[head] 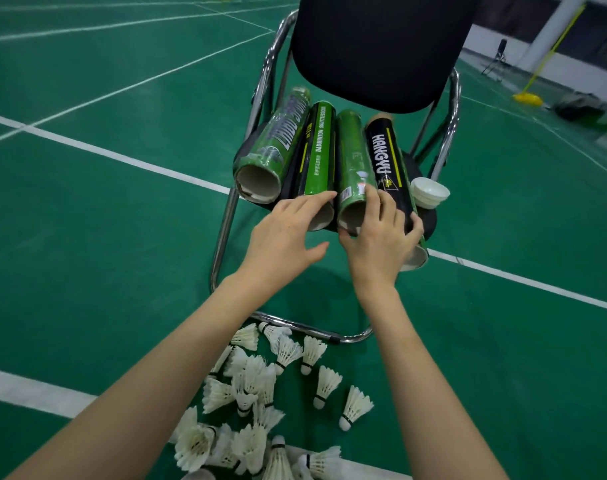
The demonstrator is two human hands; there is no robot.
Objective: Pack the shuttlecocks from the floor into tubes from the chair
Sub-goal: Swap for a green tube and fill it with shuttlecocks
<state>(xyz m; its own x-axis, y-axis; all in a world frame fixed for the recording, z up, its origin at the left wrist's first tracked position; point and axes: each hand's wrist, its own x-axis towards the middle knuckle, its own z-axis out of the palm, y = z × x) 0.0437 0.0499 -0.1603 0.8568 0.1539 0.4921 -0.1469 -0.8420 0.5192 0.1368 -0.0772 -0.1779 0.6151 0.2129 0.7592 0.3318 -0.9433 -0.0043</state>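
From the head view, my right hand (381, 233) is on the open end of the plain green tube (351, 168), thumb under its mouth and fingers (387, 202) curled over it and onto the black tube (387, 161) beside it; I judge this a grip just forming, not a firm one. My left hand (284, 233) is loose, fingers spread and nearly straight, their tips touching the mouth of the dark tube (317, 150) next to it and holding nothing. The tubes lie side by side on the chair (381, 46) seat, ends jutting past the front edge toward me, with a wider green tube (278, 140) at the far left and a stack of white caps (429, 192) at the right. The shuttlecocks (260, 393) lie in a heap on the floor (87, 202) below my forearms, near the chair's front rail. The risk I see: the tubes are round and touching, so pulling one out could roll its neighbours off the seat onto the shuttlecocks and crush feathers. My fingers straddling two tubes could drag the black one along. A knock to the caps could scatter them.
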